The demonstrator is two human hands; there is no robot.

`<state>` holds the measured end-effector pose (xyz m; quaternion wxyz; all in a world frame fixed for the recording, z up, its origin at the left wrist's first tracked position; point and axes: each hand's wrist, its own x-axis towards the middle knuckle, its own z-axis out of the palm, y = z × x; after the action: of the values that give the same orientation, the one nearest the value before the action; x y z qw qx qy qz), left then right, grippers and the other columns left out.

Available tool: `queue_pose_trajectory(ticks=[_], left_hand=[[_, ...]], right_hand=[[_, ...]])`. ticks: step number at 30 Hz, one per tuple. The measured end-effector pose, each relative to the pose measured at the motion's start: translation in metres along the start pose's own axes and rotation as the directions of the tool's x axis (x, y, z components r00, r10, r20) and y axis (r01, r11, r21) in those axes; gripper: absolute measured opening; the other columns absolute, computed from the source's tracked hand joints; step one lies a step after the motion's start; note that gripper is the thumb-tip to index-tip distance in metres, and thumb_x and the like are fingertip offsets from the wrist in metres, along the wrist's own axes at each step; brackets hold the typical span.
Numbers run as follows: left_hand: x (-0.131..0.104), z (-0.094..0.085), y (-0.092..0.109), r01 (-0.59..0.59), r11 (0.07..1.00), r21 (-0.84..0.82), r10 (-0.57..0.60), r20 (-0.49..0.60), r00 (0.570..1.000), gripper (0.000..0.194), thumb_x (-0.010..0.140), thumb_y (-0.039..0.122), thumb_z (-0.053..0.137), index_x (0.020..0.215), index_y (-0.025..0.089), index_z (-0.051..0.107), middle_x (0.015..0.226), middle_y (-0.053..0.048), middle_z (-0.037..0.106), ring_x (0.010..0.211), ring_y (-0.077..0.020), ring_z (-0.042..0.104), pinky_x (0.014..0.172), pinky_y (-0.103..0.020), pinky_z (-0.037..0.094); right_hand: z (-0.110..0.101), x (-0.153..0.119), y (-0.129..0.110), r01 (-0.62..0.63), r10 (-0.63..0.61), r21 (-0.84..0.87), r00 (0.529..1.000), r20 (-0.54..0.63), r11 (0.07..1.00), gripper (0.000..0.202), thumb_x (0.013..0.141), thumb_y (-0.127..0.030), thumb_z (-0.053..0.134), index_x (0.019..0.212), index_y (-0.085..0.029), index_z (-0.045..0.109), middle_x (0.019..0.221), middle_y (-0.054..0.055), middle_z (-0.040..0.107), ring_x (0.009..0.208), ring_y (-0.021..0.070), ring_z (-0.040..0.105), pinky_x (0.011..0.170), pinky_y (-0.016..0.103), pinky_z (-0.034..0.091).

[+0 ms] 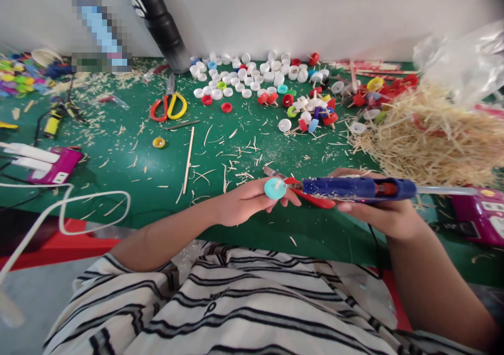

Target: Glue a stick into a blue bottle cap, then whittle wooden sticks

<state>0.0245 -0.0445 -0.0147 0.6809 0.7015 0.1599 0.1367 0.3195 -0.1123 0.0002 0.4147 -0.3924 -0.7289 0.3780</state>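
My left hand [246,201] is closed on a turquoise bottle cap [274,189], pinched between the fingers, with a small pale stick end at its middle. My right hand [388,217] is wrapped round a blue hot glue gun [342,188], whose nozzle points left and meets or nearly meets the cap. A clear glue stick [447,190] sticks out of its back end. Below the gun lies a red-handled tool [317,201] with a metal end; its kind is partly hidden, and I cannot tell whether a hand touches it.
White and coloured bottle caps [248,79] spread along the back, beside a black bottle [161,27]. Scissors [169,105], a thin wooden stick [189,160] and a yellow cap [159,143] lie left. A heap of wood shavings [441,134] and a magenta power strip [482,213] stand right.
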Motion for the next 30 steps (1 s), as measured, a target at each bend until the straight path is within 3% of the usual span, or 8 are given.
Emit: queue_pose_trajectory(ticks=[7,15,21,27,30], left_hand=[[-0.002,0.001,-0.011,-0.026,0.999,-0.03,0.026,-0.008,1.0,0.04,0.108,0.049,0.043,0.129,0.023,0.065,0.132,-0.014,0.067,0.096,-0.0163,0.055,0.081,-0.031,0.05],[-0.002,0.002,-0.008,-0.014,0.999,-0.048,0.013,-0.011,1.0,0.039,0.108,0.049,0.043,0.128,0.022,0.065,0.14,-0.016,0.066,0.102,-0.0181,0.057,0.081,-0.032,0.049],[-0.002,0.002,-0.01,-0.012,0.998,-0.059,0.011,-0.01,1.0,0.039,0.109,0.048,0.044,0.128,0.022,0.066,0.139,-0.015,0.066,0.103,-0.0174,0.058,0.081,-0.031,0.049],[-0.002,0.002,-0.01,0.001,0.999,-0.038,-0.001,-0.004,1.0,0.039,0.108,0.047,0.044,0.128,0.022,0.066,0.137,-0.015,0.068,0.101,-0.0173,0.059,0.081,-0.031,0.051],[-0.002,0.001,-0.009,0.011,1.0,-0.022,-0.011,0.004,1.0,0.04,0.108,0.047,0.043,0.128,0.022,0.066,0.135,-0.015,0.068,0.1,-0.0173,0.059,0.082,-0.032,0.051]], right_hand=[[0.0,-0.002,0.003,0.002,-0.003,0.027,0.999,0.054,1.0,0.021,0.091,-0.018,0.073,0.103,-0.035,0.073,0.094,-0.002,0.073,0.071,0.0144,0.068,0.065,0.025,0.056],[0.0,-0.002,0.002,-0.043,0.041,0.036,0.998,0.05,0.998,0.015,0.09,-0.023,0.076,0.101,-0.033,0.074,0.089,-0.001,0.073,0.07,0.0149,0.066,0.062,0.026,0.055],[0.0,-0.001,0.001,-0.044,0.042,0.044,0.999,0.031,0.998,0.014,0.088,-0.022,0.078,0.1,-0.031,0.076,0.093,0.001,0.075,0.071,0.0151,0.067,0.064,0.027,0.056],[-0.002,-0.002,0.003,-0.092,0.085,0.082,0.993,0.084,0.992,0.01,0.089,-0.023,0.077,0.097,-0.028,0.075,0.094,0.003,0.075,0.086,0.0204,0.071,0.068,0.03,0.057],[0.0,-0.002,0.002,-0.079,0.076,0.073,0.996,0.046,0.994,0.011,0.086,-0.022,0.079,0.095,-0.028,0.076,0.091,0.003,0.076,0.079,0.0198,0.071,0.067,0.03,0.059]])
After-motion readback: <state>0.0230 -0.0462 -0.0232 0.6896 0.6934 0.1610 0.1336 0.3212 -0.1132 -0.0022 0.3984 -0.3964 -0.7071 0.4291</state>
